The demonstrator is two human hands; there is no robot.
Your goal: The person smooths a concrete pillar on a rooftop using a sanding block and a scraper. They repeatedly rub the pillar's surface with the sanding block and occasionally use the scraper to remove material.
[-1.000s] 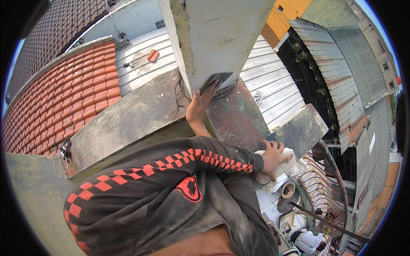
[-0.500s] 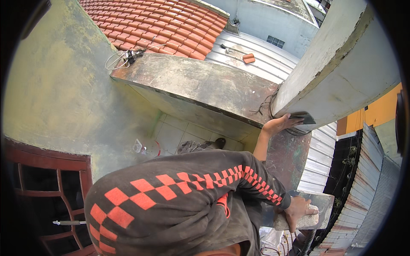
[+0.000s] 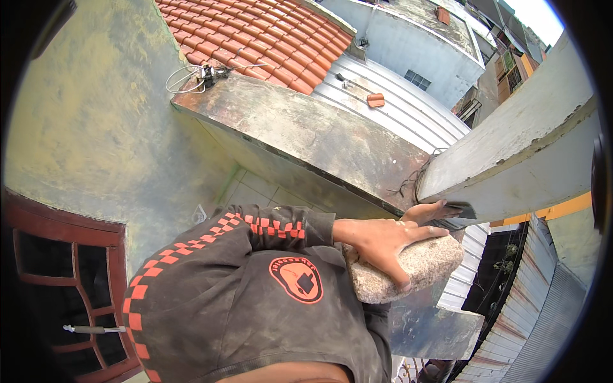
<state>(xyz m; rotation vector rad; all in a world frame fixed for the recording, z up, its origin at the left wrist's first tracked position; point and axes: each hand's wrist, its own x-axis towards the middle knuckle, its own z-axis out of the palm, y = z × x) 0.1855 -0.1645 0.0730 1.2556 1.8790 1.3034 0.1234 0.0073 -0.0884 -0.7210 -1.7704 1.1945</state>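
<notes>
My left hand [image 3: 380, 246] grips a rough, beige-grey stone block [image 3: 383, 281], its fingers spread across the top and the thumb down the near side. The block is raised above the wall top, in front of my right hand [image 3: 425, 211]. That hand rests at the foot of a pale concrete pillar [image 3: 504, 166], holding a dark flat piece [image 3: 464, 209] against it. The block hides part of my right hand and its forearm, so the exact grip there is unclear.
A low weathered wall [image 3: 306, 131] runs to the pillar, with dark wire [image 3: 418, 182] at its foot. Cables [image 3: 207, 76] lie at the wall's left end. Beyond are a red tile roof [image 3: 255, 38] and metal sheeting [image 3: 396, 96]. A red-framed window [image 3: 118, 249] is at left.
My left hand has lifted the stone block from the lower ledge and brought it up and leftward beside my right hand. My right hand stays at the pillar's foot. The view has shifted slightly.
</notes>
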